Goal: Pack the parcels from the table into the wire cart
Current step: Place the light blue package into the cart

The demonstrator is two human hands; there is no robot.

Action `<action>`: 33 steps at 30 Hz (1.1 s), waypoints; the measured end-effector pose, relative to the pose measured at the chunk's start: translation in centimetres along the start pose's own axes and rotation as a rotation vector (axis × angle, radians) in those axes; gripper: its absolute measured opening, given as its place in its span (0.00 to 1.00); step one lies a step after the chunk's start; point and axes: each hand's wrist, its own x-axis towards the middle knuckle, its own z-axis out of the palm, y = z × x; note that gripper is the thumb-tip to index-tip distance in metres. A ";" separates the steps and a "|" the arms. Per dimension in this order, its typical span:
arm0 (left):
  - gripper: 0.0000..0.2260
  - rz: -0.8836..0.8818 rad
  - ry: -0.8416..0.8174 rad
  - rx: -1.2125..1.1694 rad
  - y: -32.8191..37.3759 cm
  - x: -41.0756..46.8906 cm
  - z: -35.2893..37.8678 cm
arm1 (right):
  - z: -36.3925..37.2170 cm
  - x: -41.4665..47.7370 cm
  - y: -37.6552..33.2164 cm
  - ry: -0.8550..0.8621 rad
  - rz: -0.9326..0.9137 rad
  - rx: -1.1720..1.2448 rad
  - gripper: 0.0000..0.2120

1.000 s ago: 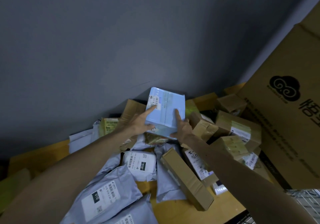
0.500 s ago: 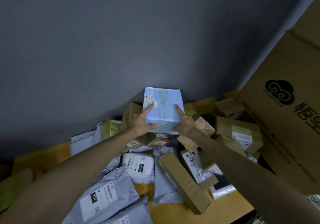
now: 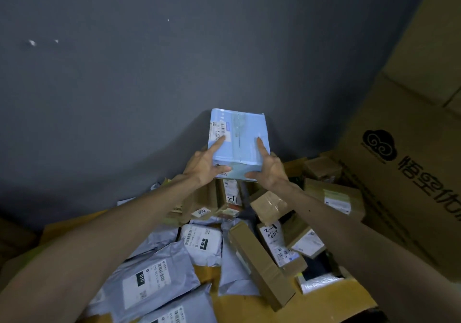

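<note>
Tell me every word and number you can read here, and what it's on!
"010": label on the front grey mailer bag.
"010": label on the white mailer bag behind it.
"悟空优", roughly: big cardboard carton, by a cloud logo; cut off at the edge.
"2497", handwritten, probably: label on a brown box.
Too blurred: label on the blue parcel in the left hand and right hand; all barcode print.

Your left hand (image 3: 203, 166) and right hand (image 3: 270, 173) hold the boxed parcel (image 3: 238, 138) between them, above the bench (image 3: 331, 297) and before the wall (image 3: 124, 98). Below, mailer bags (image 3: 154, 272) lie left, the long carton (image 3: 259, 265) lies centre, small cartons (image 3: 334, 197) lie right, and the large carton (image 3: 411, 173) stands far right.
</note>
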 end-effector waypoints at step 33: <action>0.40 0.697 -0.048 0.052 21.9 -15.0 9.0 | -15.5 -31.7 7.4 0.625 0.134 -0.141 0.49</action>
